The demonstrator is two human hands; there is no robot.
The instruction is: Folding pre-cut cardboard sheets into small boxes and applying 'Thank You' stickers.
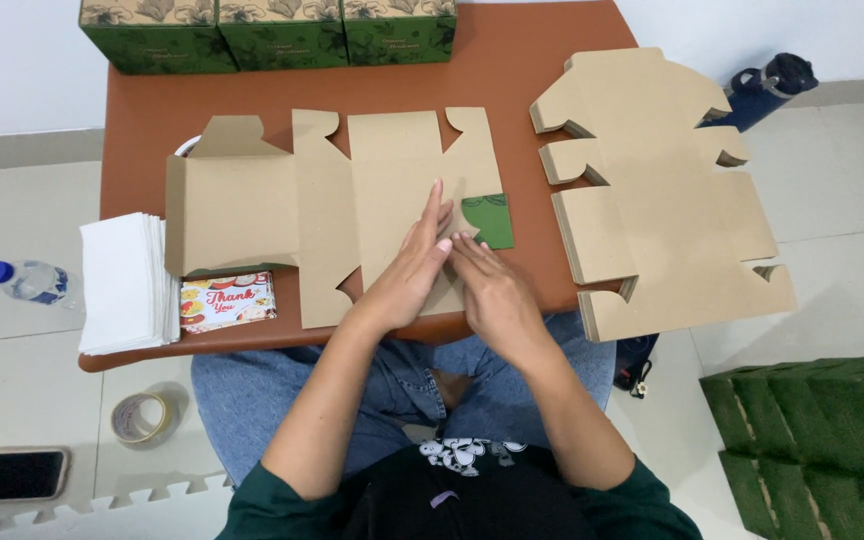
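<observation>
Both hands press flat, fingers stretched out and gripping nothing, on an unfolded cardboard box blank [352, 200] lying brown side up on the reddish-brown table [512, 70]: the left hand [410, 268] on its middle panel, the right hand [492, 290] just beside it near a folded-over green flap [490, 218]. A stack of flat box blanks [662, 200] lies to the right, white paper sheets [122, 280] and a printed card [227, 300] to the left, and finished green boxes [272, 35] stand at the table's far edge
</observation>
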